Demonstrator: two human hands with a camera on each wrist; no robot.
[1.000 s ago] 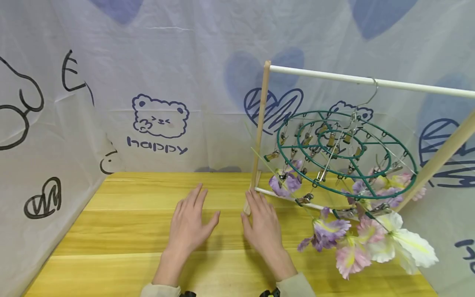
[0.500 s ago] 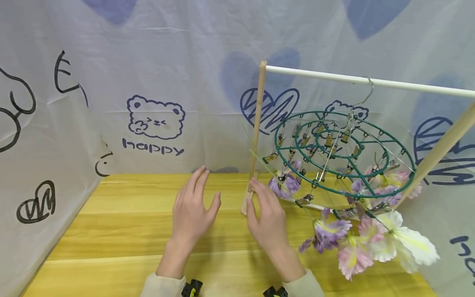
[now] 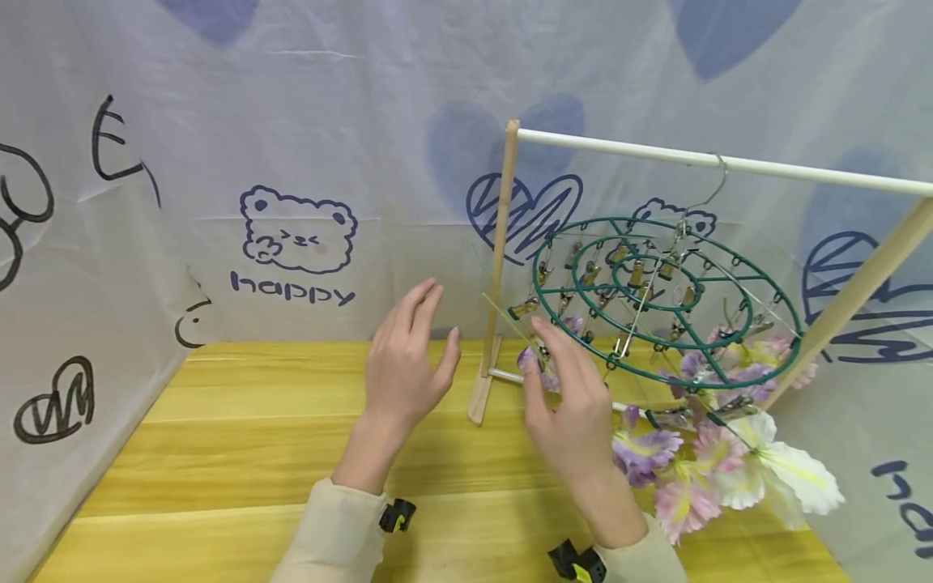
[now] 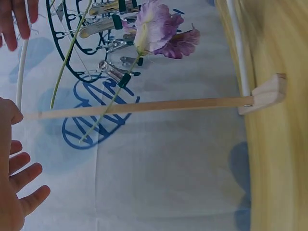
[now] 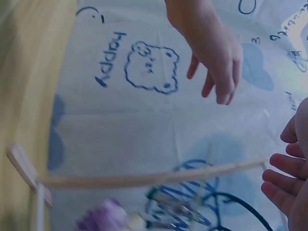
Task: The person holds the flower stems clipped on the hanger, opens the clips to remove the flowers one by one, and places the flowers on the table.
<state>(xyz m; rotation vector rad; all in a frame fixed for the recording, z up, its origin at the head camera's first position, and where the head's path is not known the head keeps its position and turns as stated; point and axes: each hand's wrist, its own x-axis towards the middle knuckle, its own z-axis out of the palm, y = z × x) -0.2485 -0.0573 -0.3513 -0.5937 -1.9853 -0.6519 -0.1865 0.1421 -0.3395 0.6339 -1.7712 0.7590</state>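
My left hand (image 3: 406, 356) is raised above the table left of the rack's post, fingers extended, holding nothing. Just right of that post, my right hand (image 3: 572, 397) is up near the left rim of a green round clip hanger (image 3: 705, 348), fingers loosely bent. It overlaps a purple flower in the head view; contact cannot be told. From the hanger's metal clips (image 4: 114, 72) hang artificial flowers: a purple flower (image 3: 647, 455), a pink flower (image 3: 685, 504) and a white flower (image 3: 802, 478). In the right wrist view, a purple flower (image 5: 103, 216) is blurred.
The hanger hooks over the white top rod (image 3: 627, 148) of a rack with wooden posts (image 3: 503, 219). Its wooden foot (image 3: 481, 397) stands on the yellow wood-grain table (image 3: 219, 437). A thin green stem (image 3: 506, 316) sticks out past the left post. A printed white cloth (image 3: 408, 162) hangs behind.
My right hand has left the foot of the rack's left post and moved up and right toward the hanger. The left hand has risen and shifted right. The view has turned slightly rightward.
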